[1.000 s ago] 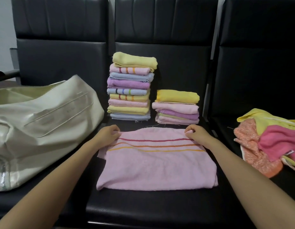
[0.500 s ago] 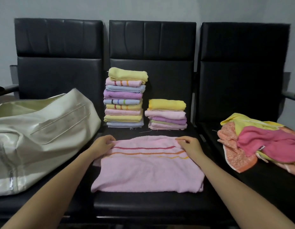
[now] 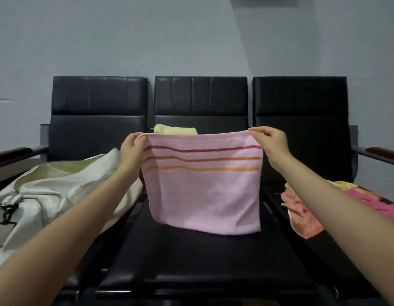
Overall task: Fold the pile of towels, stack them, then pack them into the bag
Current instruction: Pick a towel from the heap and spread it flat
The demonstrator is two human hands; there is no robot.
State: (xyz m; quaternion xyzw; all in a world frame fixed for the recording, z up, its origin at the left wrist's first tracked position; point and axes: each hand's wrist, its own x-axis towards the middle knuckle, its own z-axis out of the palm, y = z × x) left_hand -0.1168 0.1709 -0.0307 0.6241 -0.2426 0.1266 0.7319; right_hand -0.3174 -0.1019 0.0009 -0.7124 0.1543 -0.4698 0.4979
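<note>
head cam | faces forward, level | close over seat (image 3: 191,250)

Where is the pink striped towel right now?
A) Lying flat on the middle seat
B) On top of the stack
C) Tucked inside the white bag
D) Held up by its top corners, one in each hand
D: the left hand and right hand each pinch a top corner of the pink towel, which hangs above the seat.

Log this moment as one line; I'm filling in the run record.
step: folding | hands: left and right pinch top corners of pink striped towel, hanging above seat | bag: left seat | unfolded pile: right seat
</note>
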